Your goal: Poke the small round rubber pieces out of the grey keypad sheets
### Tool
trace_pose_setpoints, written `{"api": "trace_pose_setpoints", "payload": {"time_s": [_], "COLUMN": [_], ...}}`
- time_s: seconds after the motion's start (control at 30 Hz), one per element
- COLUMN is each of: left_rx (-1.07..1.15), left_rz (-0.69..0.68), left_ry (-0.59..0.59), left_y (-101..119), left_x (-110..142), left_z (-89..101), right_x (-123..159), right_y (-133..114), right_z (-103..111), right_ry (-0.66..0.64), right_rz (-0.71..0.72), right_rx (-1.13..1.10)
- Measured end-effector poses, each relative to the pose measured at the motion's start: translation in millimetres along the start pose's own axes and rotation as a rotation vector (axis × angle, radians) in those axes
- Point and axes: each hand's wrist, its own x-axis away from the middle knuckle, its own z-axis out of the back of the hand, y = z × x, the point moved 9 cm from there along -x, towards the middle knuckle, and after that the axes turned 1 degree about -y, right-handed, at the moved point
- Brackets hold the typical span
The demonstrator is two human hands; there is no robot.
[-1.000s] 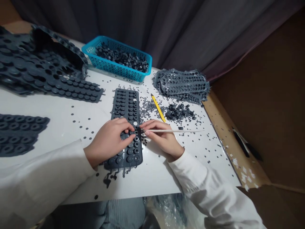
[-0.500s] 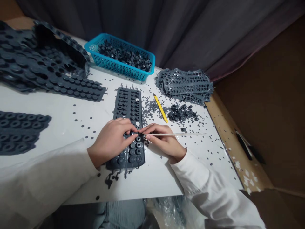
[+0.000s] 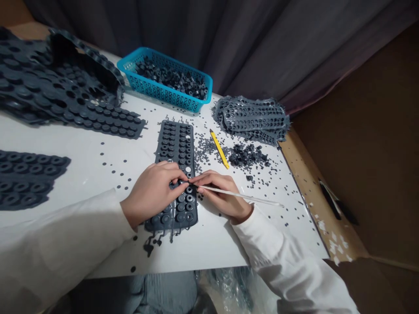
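Note:
A dark grey moulded rubber sheet (image 3: pixel 178 150) with rows of round, ringed studs lies lengthwise before me, thin runners sticking out at both ends. My left hand (image 3: pixel 157 187) rests over its left side, thumb and index finger pinched together at the right-hand rows; whatever is between them is too small to make out. Meeting those fingertips, my right hand (image 3: pixel 219 192) is closed around a long, thin, pale rod (image 3: pixel 242 194), which slants out to the right. The rod's tip is hidden at the fingers. A white disc (image 3: pixel 187 169) shows on the sheet just above them.
Behind stands a blue basket (image 3: pixel 163 89) of small dark rubber parts. Stacked perforated sheets (image 3: pixel 252 117), a yellow pen-shaped tool (image 3: pixel 219 149) and a dark scrap pile (image 3: pixel 248 155) lie right. More studded sheets (image 3: pixel 29 179) lie left. Tiny discs litter the white tabletop (image 3: pixel 111 174).
The rod's outer end has swung down towards me, so it slants more. Both hands keep their places at the same spot on the sheet. The view has shifted slightly.

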Motion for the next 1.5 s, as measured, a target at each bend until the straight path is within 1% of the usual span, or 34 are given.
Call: {"api": "trace_pose_setpoints", "payload": {"time_s": [0.23,0.4,0.7,0.93,1.23,1.5], "left_rx": [0.011,0.007,0.003,0.014,0.014,0.024], "left_rz": [0.003,0.001,-0.011,-0.009,0.003,0.011], "left_ry": [0.004,0.010,0.021,0.028,0.023,0.012], "left_y": [1,1,0,1,0,0], "left_x": [0,0,0,0,1,1], "left_z": [1.3,2.0,1.8,2.7,2.4,1.5], "right_x": [0,1,1,0,1,0], "right_y": [4,5,1,-3,-6,-5], "right_z": [1,-1,-3,-4,-5,-6], "right_ry": [0.004,-0.011,-0.028,-0.042,-0.033,-0.032], "right_rz": [-0.047,-0.052,0.022,0.050,0.070,0.049], "right_rx": [-0.053,-0.023,0.033,0.070,0.106,0.139]}}
